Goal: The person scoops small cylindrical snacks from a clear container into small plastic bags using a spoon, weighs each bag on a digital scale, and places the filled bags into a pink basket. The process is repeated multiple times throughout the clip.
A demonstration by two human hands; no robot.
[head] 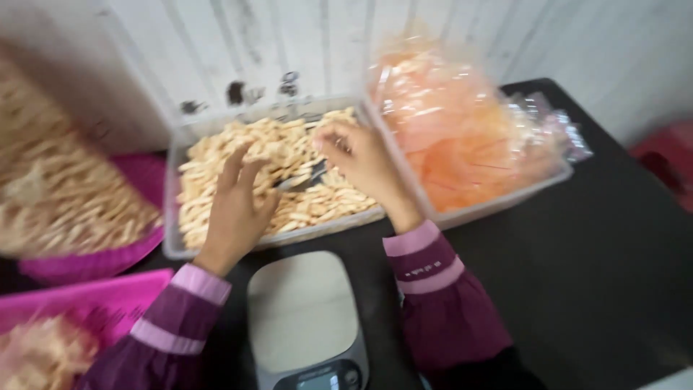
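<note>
Both hands are reaching into a clear rectangular plastic tub [173, 217] of pale stick-shaped snacks [289, 144]. The right hand [364, 166] is gripping a small metal scoop [299, 178], while the left hand [234, 206] is lying open-fingered on the snacks just beside it. A flat grey digital kitchen scale [303, 310] is sitting between the 2 purple sleeves.

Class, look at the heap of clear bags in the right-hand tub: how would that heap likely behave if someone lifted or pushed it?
The heap of clear bags looks thin and crinkled, so probably floppy and light. Glossy film suggests it may slide. Piled above the tub rim, it could spill over.
</note>
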